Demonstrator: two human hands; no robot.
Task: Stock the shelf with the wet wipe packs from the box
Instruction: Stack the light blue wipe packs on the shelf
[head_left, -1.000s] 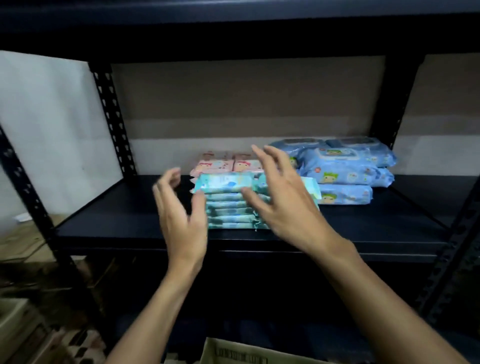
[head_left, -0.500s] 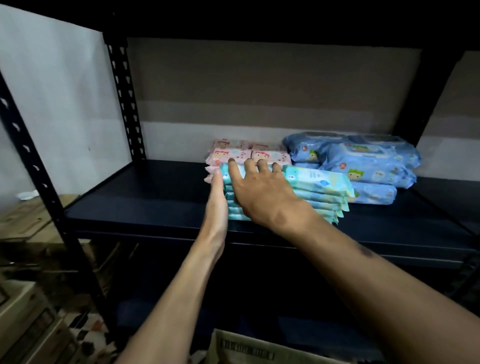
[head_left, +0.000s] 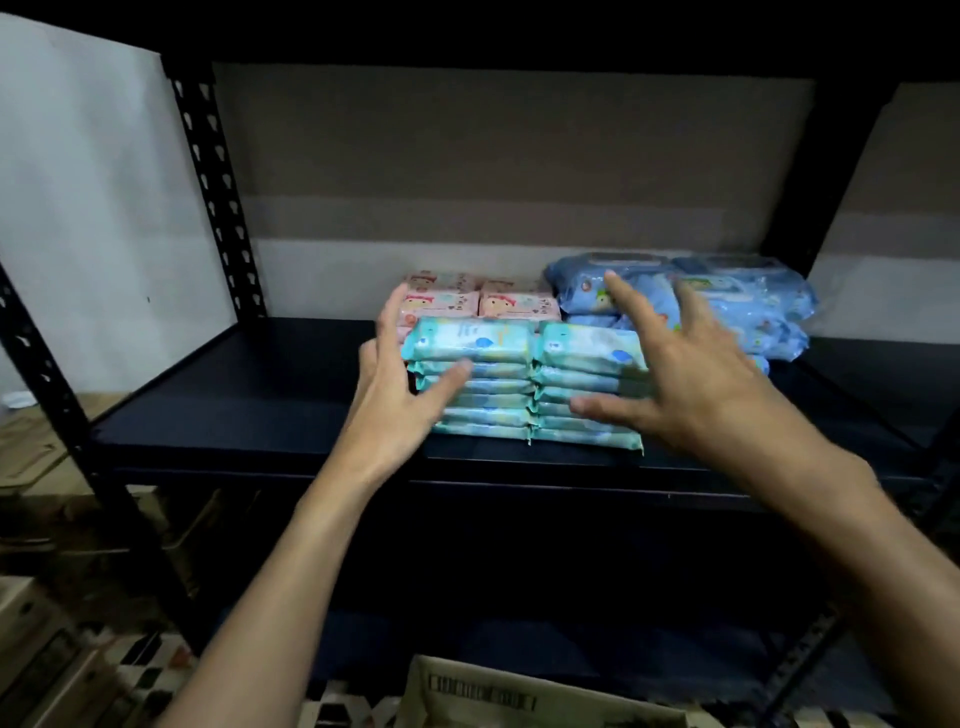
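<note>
Two sets of spread fingers (head_left: 452, 376) framed the teal wet wipe packs (head_left: 524, 384) — neither hand had hold of anything. The left hand (head_left: 397, 400) stood open against the left end of the stacks, thumb laid across their front; the right hand (head_left: 691, 395) hovered splayed over the right end, whether touching could not be told. The packs stood in two neat side-by-side stacks near the front edge of the shelf (head_left: 249, 415), with pink packs (head_left: 467, 301) behind and blue packs (head_left: 737, 301) to the right. Such soft film pouches likely weigh little, give under pressure and slide on one another — best squeezed from both short ends. A cardboard box (head_left: 519, 699) sat below.
</note>
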